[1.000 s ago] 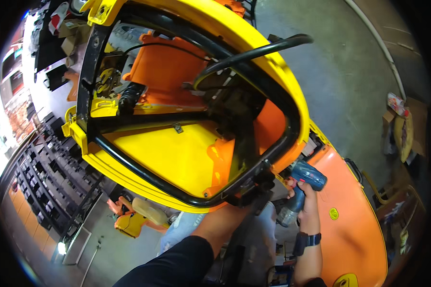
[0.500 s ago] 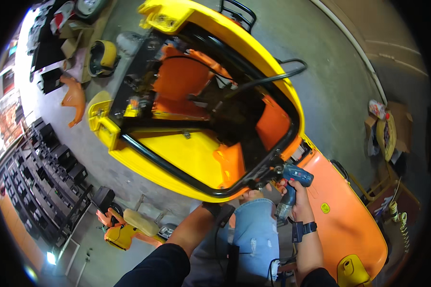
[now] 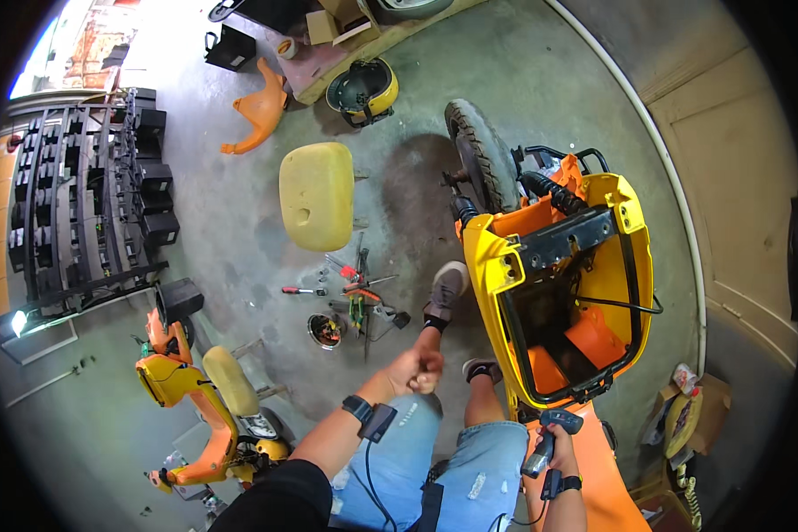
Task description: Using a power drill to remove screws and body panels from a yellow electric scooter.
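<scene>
My right hand (image 3: 562, 454) grips a blue and black cordless drill (image 3: 541, 443) by its handle, over the orange panel at the scooter's rear. Above my left knee, my left hand (image 3: 419, 371) is closed with its fingers curled; whether something small is inside cannot be seen. To my right stands a partly stripped yellow and orange scooter body (image 3: 634, 266), its open hollow edged by a black tube frame and its black wheel (image 3: 483, 155) at the far end. The drill is apart from the frame.
Pliers and other hand tools (image 3: 359, 297) lie on the floor near a round bowl of small parts (image 3: 325, 331). Beyond are a yellow seat (image 3: 316, 197), a yellow helmet (image 3: 363, 91) and an orange panel (image 3: 259, 108). Another scooter (image 3: 206, 399) and a black rack (image 3: 80, 195) stand left.
The view has swung left and pulled back from the scooter. My left hand has left the frame's edge and come over my knee. The drill has drawn away from the frame.
</scene>
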Motion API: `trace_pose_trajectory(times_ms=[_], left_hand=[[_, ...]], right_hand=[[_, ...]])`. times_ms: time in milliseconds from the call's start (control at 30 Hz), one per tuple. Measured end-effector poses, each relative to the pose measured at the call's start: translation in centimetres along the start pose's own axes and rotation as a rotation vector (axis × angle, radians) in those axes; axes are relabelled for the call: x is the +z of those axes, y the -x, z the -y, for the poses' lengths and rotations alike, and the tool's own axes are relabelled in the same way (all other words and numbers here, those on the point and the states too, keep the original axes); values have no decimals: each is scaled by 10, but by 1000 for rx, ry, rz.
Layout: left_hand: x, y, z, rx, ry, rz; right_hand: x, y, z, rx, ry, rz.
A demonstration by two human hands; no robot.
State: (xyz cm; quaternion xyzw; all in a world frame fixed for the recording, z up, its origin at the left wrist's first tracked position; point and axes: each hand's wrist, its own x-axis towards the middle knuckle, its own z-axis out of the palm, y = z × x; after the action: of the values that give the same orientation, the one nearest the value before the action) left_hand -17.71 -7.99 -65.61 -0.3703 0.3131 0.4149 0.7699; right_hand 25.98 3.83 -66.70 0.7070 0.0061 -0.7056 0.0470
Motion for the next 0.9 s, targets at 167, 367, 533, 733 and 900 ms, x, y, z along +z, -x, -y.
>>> trace_pose_trajectory(times_ms=[167, 367, 533, 733, 900], left_hand=[[-23, -4, -96, 389, -215, -175], [-32, 8, -247, 890, 5, -331], [-41, 24, -374, 966, 131, -252], [-27, 28, -475, 1010, 290, -355], [22, 39, -544, 1104, 287, -353]], right_hand=[[-4, 14, -13, 91, 22, -57], [1, 47, -37, 173, 100, -145], [3, 58, -59, 186, 15, -135], [17, 68, -77, 230, -73, -126], [41, 77, -89, 206, -154, -154]])
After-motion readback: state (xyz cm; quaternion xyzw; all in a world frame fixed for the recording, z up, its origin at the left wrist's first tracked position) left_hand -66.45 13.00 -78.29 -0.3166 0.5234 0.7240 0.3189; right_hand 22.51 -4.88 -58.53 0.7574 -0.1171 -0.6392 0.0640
